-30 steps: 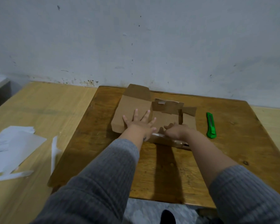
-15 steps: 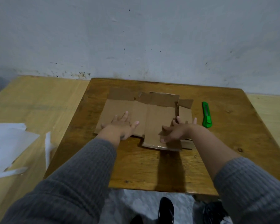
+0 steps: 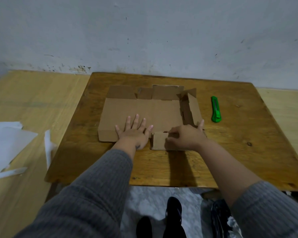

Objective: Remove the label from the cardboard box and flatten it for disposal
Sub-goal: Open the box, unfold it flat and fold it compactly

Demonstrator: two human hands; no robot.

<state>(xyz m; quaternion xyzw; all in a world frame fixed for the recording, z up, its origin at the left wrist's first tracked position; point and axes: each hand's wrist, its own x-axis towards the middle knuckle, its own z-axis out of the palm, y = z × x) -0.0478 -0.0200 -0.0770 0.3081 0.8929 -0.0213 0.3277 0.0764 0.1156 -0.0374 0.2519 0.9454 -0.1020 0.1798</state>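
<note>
Cardboard box (image 3: 141, 109) lay opened out at centre frame on the dark wooden table (image 3: 230, 152) — right wall panel upright. Left hand (image 3: 133, 133) pressed flat, fingers spread; right hand (image 3: 186, 137) pinched the near flap — green utility knife (image 3: 215, 109) lay right

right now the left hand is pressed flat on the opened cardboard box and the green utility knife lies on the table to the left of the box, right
Not quite. The head view shows the green utility knife lying on the table to the right of the box, not the left. The rest holds: the left hand is pressed flat, fingers spread, on the opened cardboard box.
</note>
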